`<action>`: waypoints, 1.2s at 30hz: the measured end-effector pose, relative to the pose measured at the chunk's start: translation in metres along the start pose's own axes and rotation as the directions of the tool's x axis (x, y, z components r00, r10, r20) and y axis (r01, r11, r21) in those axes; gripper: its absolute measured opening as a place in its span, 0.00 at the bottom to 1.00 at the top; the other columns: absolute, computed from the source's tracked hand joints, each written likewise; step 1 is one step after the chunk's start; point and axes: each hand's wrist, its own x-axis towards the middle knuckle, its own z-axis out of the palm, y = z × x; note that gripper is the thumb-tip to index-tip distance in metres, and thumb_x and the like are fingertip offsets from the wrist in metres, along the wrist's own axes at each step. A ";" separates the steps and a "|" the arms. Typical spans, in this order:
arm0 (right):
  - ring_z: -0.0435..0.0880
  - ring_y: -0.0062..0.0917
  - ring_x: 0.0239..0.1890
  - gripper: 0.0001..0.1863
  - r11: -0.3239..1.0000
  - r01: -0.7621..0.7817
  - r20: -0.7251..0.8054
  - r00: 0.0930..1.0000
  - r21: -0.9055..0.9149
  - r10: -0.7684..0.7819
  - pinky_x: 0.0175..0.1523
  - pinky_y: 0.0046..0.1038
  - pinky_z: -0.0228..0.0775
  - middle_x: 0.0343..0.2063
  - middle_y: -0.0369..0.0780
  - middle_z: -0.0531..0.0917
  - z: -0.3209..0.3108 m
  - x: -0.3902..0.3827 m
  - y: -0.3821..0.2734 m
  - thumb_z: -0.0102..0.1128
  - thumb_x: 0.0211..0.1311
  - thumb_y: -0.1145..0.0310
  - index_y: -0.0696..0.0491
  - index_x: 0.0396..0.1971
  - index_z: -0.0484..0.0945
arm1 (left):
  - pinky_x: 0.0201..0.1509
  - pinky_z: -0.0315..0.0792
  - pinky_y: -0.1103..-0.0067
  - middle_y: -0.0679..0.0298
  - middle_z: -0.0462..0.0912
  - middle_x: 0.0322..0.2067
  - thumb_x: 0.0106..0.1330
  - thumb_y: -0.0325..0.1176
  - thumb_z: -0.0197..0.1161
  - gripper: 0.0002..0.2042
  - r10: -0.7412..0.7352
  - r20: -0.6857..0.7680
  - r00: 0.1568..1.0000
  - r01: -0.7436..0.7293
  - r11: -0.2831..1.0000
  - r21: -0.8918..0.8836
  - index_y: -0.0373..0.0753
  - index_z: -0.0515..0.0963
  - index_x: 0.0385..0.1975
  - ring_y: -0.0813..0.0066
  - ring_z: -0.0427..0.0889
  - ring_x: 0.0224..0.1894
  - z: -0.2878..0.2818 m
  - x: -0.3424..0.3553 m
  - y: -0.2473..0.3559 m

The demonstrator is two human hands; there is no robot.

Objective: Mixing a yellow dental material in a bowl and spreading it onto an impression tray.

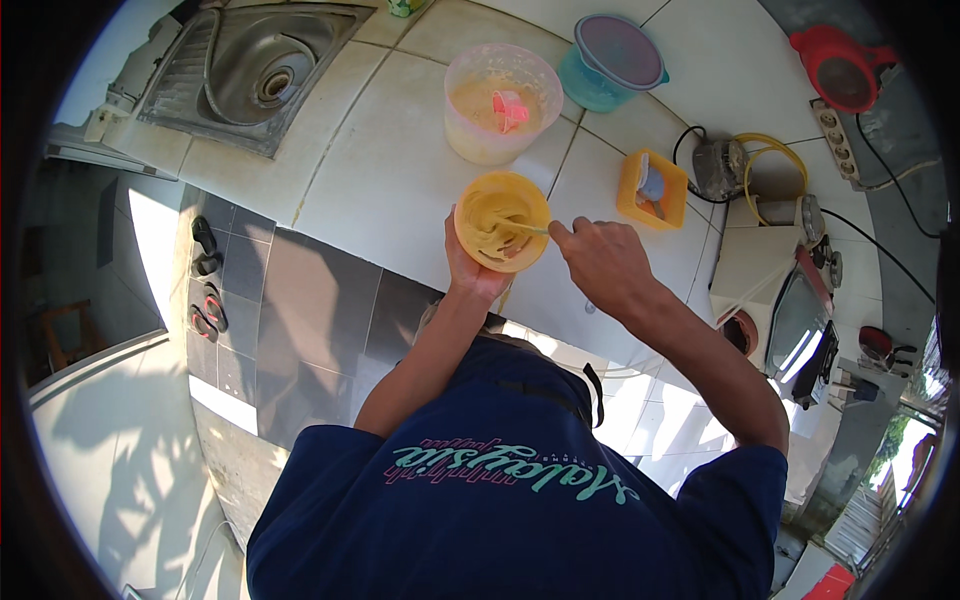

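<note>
Just on our side of the translucent tub point(487, 148), our left hand point(474, 272) holds a yellow bowl point(534, 200) of batter point(488, 233), fingers curved wide around its wall; our right hand point(606, 262), fingers closed, grips a pale utensil point(530, 229) dipping into the batter.

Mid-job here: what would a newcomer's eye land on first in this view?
First, the bright yellow bowl of yellowish mixture at the centre, held by the left hand while the right hand grips a utensil dipped in it. Then the vivid pink scoop inside the translucent tub just beyond the bowl, and the red object at the upper right.
</note>
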 end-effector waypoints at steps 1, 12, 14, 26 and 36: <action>0.85 0.35 0.26 0.08 0.998 -0.049 -0.008 0.999 -0.029 0.048 0.29 0.33 0.76 0.23 0.45 0.81 -0.004 0.006 0.006 0.59 0.50 0.76 0.59 0.32 0.78 | 0.60 0.72 0.65 0.62 0.76 0.54 0.69 0.53 0.50 0.24 -0.004 -0.023 1.000 0.004 1.000 -0.013 0.45 0.71 0.57 0.64 0.75 0.56 -0.004 0.001 -0.002; 0.84 0.32 0.32 0.13 0.998 0.028 -0.123 0.992 -0.049 -0.034 0.31 0.32 0.76 0.25 0.42 0.79 -0.015 0.008 0.015 0.57 0.52 0.77 0.54 0.39 0.80 | 0.58 0.74 0.64 0.62 0.76 0.54 0.71 0.52 0.48 0.23 -0.072 -0.073 0.995 0.078 0.993 0.088 0.43 0.71 0.57 0.63 0.76 0.55 0.010 -0.008 0.017; 0.84 0.34 0.31 0.13 0.998 0.014 0.073 0.997 0.057 -0.019 0.32 0.35 0.76 0.25 0.43 0.79 0.004 -0.007 0.012 0.56 0.54 0.77 0.53 0.41 0.79 | 0.57 0.75 0.63 0.62 0.76 0.54 0.70 0.52 0.49 0.23 -0.076 -0.058 0.995 0.083 0.989 0.125 0.43 0.71 0.56 0.63 0.77 0.55 0.004 -0.001 0.020; 0.81 0.42 0.21 0.12 0.580 -0.509 0.360 0.860 0.636 0.360 0.30 0.40 0.71 0.19 0.46 0.82 0.052 -0.026 -0.003 0.51 0.66 0.65 0.53 0.40 0.83 | 0.60 0.73 0.62 0.61 0.77 0.52 0.70 0.49 0.47 0.22 0.151 -0.087 0.985 -0.109 0.923 0.369 0.41 0.72 0.54 0.63 0.76 0.56 0.003 0.002 0.022; 0.84 0.41 0.26 0.07 0.945 -0.157 -0.010 0.986 0.288 0.167 0.33 0.40 0.76 0.22 0.47 0.82 0.010 -0.007 0.002 0.54 0.56 0.73 0.59 0.26 0.79 | 0.64 0.69 0.60 0.58 0.72 0.58 0.74 0.45 0.45 0.22 0.025 -0.077 0.997 -0.006 0.974 0.226 0.40 0.67 0.61 0.60 0.73 0.60 -0.004 -0.005 0.012</action>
